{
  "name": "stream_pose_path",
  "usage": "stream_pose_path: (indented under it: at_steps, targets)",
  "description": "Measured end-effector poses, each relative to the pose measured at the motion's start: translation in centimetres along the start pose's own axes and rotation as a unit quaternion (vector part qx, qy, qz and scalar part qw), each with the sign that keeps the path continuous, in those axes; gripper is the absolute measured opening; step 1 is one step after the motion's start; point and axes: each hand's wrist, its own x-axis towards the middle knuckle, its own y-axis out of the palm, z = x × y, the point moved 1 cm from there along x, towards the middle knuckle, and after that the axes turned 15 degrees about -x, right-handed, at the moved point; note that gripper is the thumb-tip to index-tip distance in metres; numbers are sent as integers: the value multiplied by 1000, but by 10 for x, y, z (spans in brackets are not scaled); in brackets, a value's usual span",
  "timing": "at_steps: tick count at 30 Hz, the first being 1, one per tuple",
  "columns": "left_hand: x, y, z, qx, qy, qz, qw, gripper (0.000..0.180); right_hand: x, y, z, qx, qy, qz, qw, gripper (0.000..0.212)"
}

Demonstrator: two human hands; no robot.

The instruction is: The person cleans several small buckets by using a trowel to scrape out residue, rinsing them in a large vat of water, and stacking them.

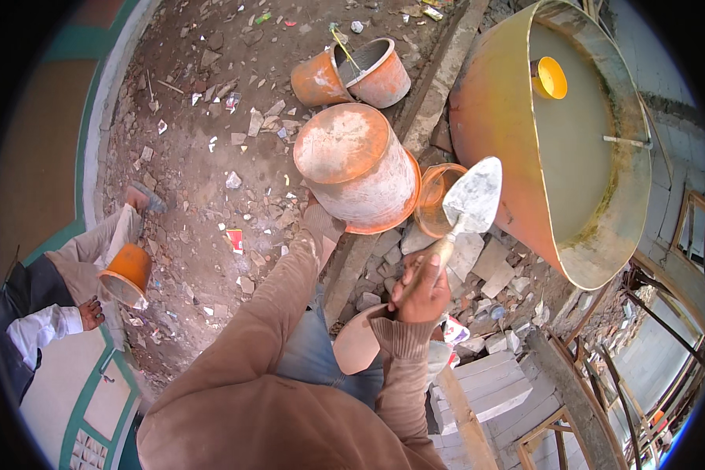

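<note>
My right hand (421, 288) is wrapped around the wooden handle of a trowel (474, 196), whose grey-smeared blade points up and away from me. My left hand is mostly hidden behind a large orange bucket (360, 172) at the end of my left sleeve (286, 274); its fingers do not show. That bucket is tipped over, its base toward the far left, and coated with dried pale mortar. Beside its rim sits a smaller translucent orange container (437, 200), partly behind the trowel blade. A flat pinkish-brown piece (358, 341) shows under my right wrist.
A big yellow tub (497, 117) of cloudy water stands at right, with a yellow cup (552, 78) in it. Two orange buckets (380, 74) lie beyond. Rubble (493, 262) and white blocks (486, 388) lie at right. At left another person (47, 321) is near an orange bucket (127, 270).
</note>
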Motion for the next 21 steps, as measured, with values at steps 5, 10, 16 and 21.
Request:
stream_pose_path:
  at_steps: [5, 10, 16, 21]
  targets:
    - [-7, 29, 22, -122, -71, 42, 989, 51, 20, 17, 6, 50, -79, -119, 988, 34]
    - [-11, 49, 22, -112, -38, -25, 993, 50, -1, -17, 45, -113, 0, -23, 993, 24]
    - [-10, 50, 6, -59, 0, -23, 998, 71, 22, -19, 137, -46, -373, -285, 882, 22]
    - [1, 69, -9, -36, 23, -44, 998, 71, 36, -1, 64, 3, -29, -4, 1000, 27]
